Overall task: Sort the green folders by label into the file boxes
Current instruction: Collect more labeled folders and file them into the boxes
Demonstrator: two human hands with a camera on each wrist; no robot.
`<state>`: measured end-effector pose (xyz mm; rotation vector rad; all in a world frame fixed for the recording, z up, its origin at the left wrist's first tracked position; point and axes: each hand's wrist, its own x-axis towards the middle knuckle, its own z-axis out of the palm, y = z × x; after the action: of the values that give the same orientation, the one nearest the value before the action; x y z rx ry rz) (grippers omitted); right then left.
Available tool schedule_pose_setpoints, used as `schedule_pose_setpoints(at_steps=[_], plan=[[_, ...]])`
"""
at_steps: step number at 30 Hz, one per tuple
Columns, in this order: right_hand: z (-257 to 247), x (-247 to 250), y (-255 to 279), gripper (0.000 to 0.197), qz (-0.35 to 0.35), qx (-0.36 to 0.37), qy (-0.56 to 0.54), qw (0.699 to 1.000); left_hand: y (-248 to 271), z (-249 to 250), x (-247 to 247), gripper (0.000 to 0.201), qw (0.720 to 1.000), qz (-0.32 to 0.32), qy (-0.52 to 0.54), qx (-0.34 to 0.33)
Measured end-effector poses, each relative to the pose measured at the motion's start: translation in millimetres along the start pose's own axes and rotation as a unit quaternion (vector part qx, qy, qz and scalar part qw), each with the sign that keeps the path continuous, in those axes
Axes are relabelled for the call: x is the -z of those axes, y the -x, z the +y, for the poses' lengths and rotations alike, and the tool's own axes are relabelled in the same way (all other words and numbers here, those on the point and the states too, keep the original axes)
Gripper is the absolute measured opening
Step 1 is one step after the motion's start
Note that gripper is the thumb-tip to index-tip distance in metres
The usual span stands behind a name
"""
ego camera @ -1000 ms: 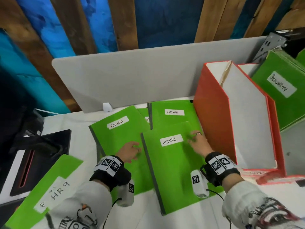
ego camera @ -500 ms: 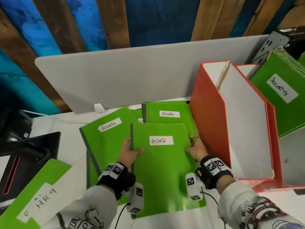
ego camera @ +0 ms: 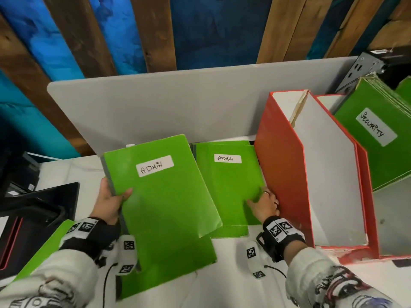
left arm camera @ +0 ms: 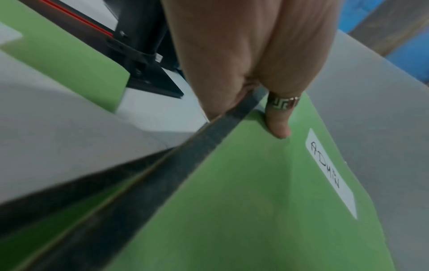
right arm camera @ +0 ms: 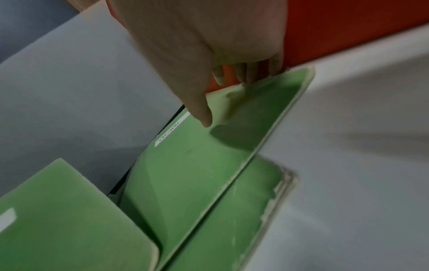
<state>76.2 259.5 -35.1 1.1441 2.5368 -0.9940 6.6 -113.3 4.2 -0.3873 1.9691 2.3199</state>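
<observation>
My left hand [ego camera: 114, 196] grips a green folder labelled ADMIN [ego camera: 169, 203] by its grey spine and holds it tilted above the table. In the left wrist view the ringed thumb [left arm camera: 279, 117] presses on that folder's cover [left arm camera: 255, 201], with the fingers under it. A second ADMIN folder [ego camera: 229, 187] lies flat against the red file box [ego camera: 287, 165]. My right hand [ego camera: 263, 202] pinches that folder's right edge; in the right wrist view the thumb [right arm camera: 204, 115] is on the cover [right arm camera: 197, 165] and the edge is bent upward. Another green folder [ego camera: 178, 265] lies under the lifted one.
A second red box behind the first holds green SECURITY folders [ego camera: 375, 138]. A grey divider panel [ego camera: 178, 107] stands along the table's back. A black tray [ego camera: 37, 210] sits at the left, with the corner of another green folder [ego camera: 51, 243] in front of it.
The right hand let go of the middle ADMIN folder and moved right to the one by the red box. The left hand raised the middle folder up and to the left.
</observation>
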Motion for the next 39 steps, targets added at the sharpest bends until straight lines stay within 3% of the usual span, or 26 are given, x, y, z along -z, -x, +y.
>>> schedule_pose_setpoints(at_steps=[7, 12, 16, 20, 24, 28, 33, 35, 39], plan=[[-16, -7, 1, 0.096, 0.012, -0.063, -0.001, 0.998, -11, 4, 25, 0.049, 1.000, 0.011, 0.002, 0.019], [-27, -2, -3, 0.095, -0.011, -0.086, -0.016, 0.996, -13, 4, 19, 0.049, 0.999, 0.009, 0.006, 0.032], [-32, -1, -2, 0.106, -0.015, -0.097, 0.059, 0.993, -14, 5, 12, 0.050, 0.999, -0.003, 0.007, 0.036], [-31, 0, -8, 0.117, -0.030, -0.119, 0.040, 0.992, -16, 8, 9, 0.049, 0.999, 0.001, -0.004, 0.041], [-29, -2, -14, 0.111, -0.052, -0.115, -0.011, 0.992, -19, 7, 7, 0.048, 0.999, 0.005, -0.005, 0.038], [-37, -9, -3, 0.116, -0.016, -0.120, 0.074, 0.990, -20, 6, 8, 0.048, 0.999, 0.006, -0.009, 0.038], [-36, -9, -5, 0.120, -0.029, -0.126, 0.017, 0.991, -22, -3, 14, 0.052, 0.998, 0.014, -0.011, 0.054], [-30, -13, -16, 0.115, -0.039, -0.117, -0.042, 0.991, -23, -5, 16, 0.059, 0.998, 0.020, -0.009, 0.059], [-16, -20, -25, 0.082, -0.054, -0.041, -0.137, 0.988, -27, -8, 18, 0.061, 0.997, 0.024, -0.006, 0.068]])
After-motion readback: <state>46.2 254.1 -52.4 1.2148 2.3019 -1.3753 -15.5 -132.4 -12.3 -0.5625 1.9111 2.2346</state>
